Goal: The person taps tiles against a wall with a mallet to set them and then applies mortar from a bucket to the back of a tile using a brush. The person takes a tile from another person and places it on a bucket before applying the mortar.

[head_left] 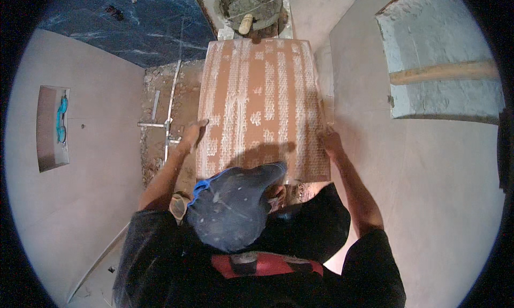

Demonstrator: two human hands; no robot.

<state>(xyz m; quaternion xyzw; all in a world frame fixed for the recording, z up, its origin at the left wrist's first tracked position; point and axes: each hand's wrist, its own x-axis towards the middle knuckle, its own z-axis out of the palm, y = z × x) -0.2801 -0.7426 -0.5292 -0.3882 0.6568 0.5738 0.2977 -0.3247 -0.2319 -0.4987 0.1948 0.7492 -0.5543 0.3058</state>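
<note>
A large rectangular tile (257, 88) is in front of me, its terracotta-coloured back turned up and marked with whitish ribbed streaks. My left hand (196, 134) grips its left edge, thumb on the upper face. At the right edge my right hand (331, 141) is closed on the tile; the fingers of both hands are partly hidden under or behind it. A grey, speckled cap (230, 211) with blue trim covers part of the tile's near edge. Beyond the far edge stands a round bucket (222, 10) of grey mortar, with a tool's light handle (246, 24) sticking out.
Thin light metal bars (172, 99) stand or lie over rough, rubbly ground at the left. The left wall has a recessed niche (47, 158) holding a turquoise item (61, 128). A dark blue marbled surface (150, 24) lies far left. At right, a wooden pole (444, 71) crosses a wall recess.
</note>
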